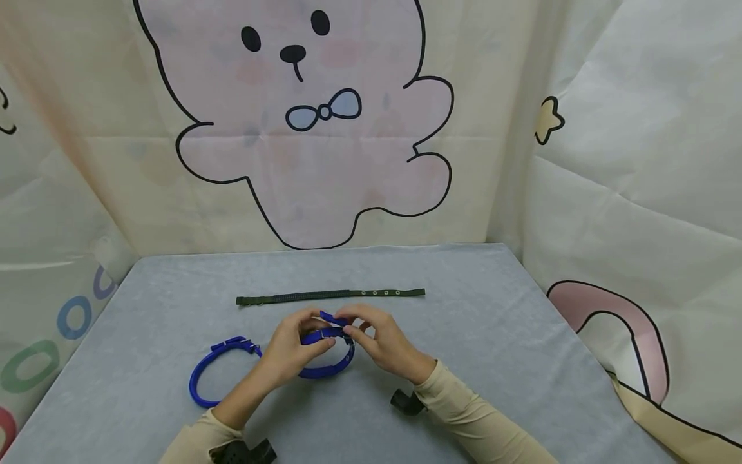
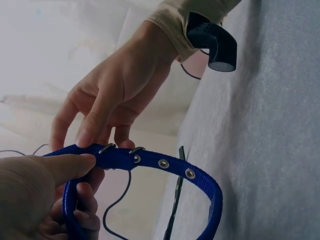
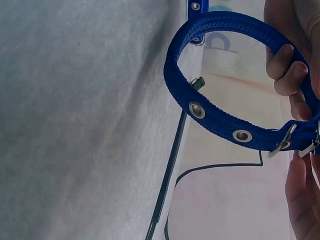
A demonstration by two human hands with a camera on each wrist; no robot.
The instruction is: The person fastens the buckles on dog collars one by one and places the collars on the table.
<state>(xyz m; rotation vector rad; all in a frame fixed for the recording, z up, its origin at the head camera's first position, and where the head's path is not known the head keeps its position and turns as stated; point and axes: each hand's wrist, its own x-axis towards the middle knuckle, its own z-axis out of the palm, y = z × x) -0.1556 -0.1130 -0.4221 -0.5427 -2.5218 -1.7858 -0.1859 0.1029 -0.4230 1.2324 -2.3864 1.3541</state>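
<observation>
A blue pet collar (image 1: 327,371), fastened into a loop, is held up above the table between both hands. My left hand (image 1: 292,345) grips its upper side, thumb along the strap and fingers curled behind, as the left wrist view shows. My right hand (image 1: 391,341) pinches the strap near its free end (image 1: 333,318), close to the metal buckle (image 3: 311,145). Beside the buckle is a D-ring (image 3: 283,141), and metal eyelets (image 2: 163,163) run along the band. In the right wrist view, part of the right hand is cut off by the frame.
A second blue collar (image 1: 197,374), also looped, lies left on the grey-covered table (image 1: 493,335), partly behind the left forearm. A green collar (image 1: 324,295) lies stretched out beyond the hands. Printed curtains (image 1: 464,193) surround the table. Black wrist cameras (image 1: 408,403) are on both wrists.
</observation>
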